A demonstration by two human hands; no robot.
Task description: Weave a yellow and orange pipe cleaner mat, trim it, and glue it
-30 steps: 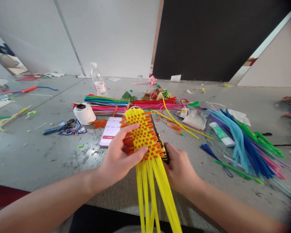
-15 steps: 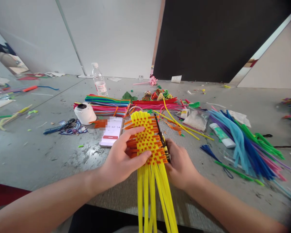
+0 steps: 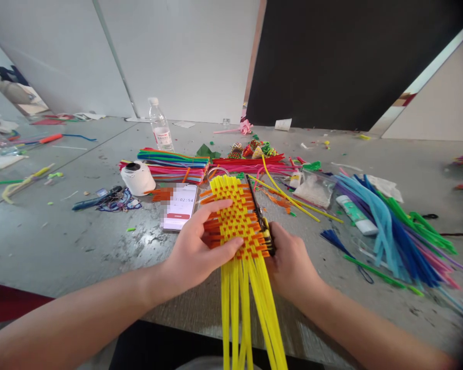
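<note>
A woven mat of yellow and orange pipe cleaners (image 3: 236, 216) is held up over the grey table (image 3: 73, 246), its long yellow ends hanging toward me. My left hand (image 3: 195, 252) grips the mat's left edge, thumb on top and fingers across the weave. My right hand (image 3: 289, 262) is closed round the handles of black scissors (image 3: 259, 213), whose blades lie along the mat's right edge beside the orange ends.
A phone (image 3: 178, 206) showing a timer lies just left of the mat. Behind are a white tape roll (image 3: 138, 178), stacked coloured pipe cleaners (image 3: 170, 165), a water bottle (image 3: 159, 126), a glue tube (image 3: 353, 215) and blue and green pipe cleaners (image 3: 393, 226) at right.
The mat and both hands have shifted slightly right and toward me. The scissors blades stay along the mat's right edge.
</note>
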